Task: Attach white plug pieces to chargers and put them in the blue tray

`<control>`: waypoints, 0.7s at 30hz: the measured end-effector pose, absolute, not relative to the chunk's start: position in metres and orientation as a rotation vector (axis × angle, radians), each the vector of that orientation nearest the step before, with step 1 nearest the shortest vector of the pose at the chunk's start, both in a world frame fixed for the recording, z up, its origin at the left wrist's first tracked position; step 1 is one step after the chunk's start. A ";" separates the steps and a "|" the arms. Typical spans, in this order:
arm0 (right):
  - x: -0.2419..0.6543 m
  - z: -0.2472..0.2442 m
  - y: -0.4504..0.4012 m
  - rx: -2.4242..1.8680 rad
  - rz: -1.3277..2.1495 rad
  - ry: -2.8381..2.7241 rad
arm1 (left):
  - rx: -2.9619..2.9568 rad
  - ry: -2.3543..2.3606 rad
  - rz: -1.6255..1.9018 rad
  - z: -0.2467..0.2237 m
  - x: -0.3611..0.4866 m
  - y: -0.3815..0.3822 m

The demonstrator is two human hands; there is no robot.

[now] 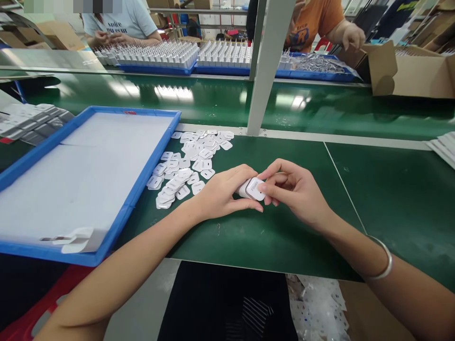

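My left hand (pixel 231 192) is wrapped round a small white housing (pixel 243 190) above the green table. A white rounded-square cover plate (pixel 256 189) lies against the end of that housing. The thumb and fingers of my right hand (pixel 289 189) pinch the plate's right edge, with the thumb on its face. Left of my hands, a loose pile of similar white plates (pixel 185 175) is spread on the table. Farther left stands a blue-rimmed tray (pixel 133 189) lined with white, with one white piece (pixel 83 239) in its near corner.
A metal post (pixel 265 71) rises behind my hands from a pale rail (pixel 320 138). Across the green belt (pixel 213 97) are blue trays of white parts, an open cardboard box (pixel 415 76) and two people at work. Grey-white packs (pixel 31 121) lie far left.
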State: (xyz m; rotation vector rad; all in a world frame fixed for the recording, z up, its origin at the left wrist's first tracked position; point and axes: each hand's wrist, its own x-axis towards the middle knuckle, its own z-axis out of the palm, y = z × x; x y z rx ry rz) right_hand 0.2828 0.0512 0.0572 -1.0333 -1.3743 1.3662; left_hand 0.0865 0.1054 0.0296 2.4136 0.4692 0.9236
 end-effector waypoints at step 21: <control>0.282 0.052 0.049 -1.092 1.166 -1.527 | 2.251 0.531 0.863 0.026 0.087 0.105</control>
